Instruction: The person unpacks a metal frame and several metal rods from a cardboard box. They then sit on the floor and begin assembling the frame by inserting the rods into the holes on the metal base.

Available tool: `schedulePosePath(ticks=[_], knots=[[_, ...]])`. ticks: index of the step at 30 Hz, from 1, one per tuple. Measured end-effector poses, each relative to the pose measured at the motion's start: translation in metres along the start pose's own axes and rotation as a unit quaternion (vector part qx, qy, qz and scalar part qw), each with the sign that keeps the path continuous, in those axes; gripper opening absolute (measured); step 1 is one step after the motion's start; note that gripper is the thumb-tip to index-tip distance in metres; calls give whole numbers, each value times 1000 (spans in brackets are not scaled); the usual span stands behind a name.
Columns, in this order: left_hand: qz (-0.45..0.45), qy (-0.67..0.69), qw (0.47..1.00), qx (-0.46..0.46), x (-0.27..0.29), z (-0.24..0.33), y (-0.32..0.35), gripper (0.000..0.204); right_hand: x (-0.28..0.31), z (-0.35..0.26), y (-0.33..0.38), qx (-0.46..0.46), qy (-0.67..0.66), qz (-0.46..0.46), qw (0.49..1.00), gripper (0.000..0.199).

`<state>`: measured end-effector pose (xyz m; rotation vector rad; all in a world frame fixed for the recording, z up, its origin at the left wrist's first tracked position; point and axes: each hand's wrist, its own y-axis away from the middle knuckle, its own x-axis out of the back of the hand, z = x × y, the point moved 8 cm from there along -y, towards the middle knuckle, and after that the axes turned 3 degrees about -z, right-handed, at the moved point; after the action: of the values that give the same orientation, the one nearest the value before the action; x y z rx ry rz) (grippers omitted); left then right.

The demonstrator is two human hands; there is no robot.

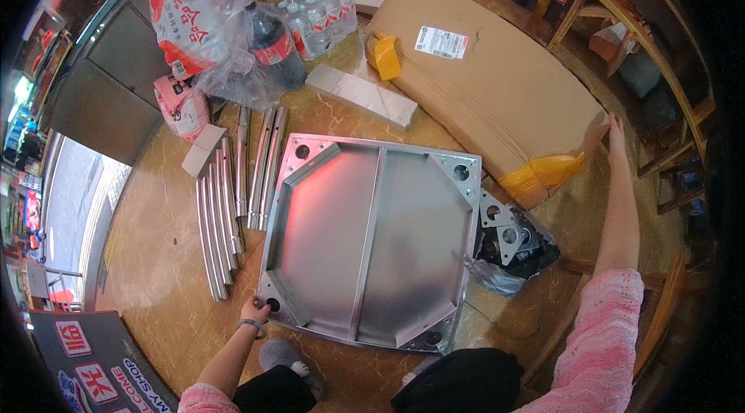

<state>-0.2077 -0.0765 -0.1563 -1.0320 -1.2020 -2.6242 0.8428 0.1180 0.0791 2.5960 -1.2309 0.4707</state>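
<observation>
A square metal frame panel (326,219) lies on the floor before me, with angled corner pieces, round corner holes and a bar down its middle. At its near left corner my left hand (254,310) is closed on the edge beside the hole. My right hand (617,137) reaches far out to the right and grips the end of a long flat cardboard box (497,48); part of its fingers is hidden. Yellow tape (547,171) hangs loose on the box. Beside the panel's right edge, an opened plastic bag (500,279) holds black parts and triangular metal plates (508,234).
Shiny metal tubes (221,219) lie left of the panel. Beyond are a narrow white box (361,95), a smaller white box (204,150), a dark drink bottle (273,48) and packed water bottles (320,13). Wooden furniture (660,64) stands right; a dark mat (101,359) lies near left.
</observation>
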Motion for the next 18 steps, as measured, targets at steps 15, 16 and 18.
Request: schedulePosePath(ticks=[15, 16, 18], knots=[[161, -79, 885, -430, 32, 304, 91, 40, -53, -148, 197, 275, 397, -177, 858, 23], [141, -45, 864, -480, 20, 341, 110, 41, -62, -151, 241, 337, 317, -228, 856, 16], [155, -99, 799, -572, -12, 406, 156, 48, -83, -138, 322, 418, 372, -258, 788, 28]])
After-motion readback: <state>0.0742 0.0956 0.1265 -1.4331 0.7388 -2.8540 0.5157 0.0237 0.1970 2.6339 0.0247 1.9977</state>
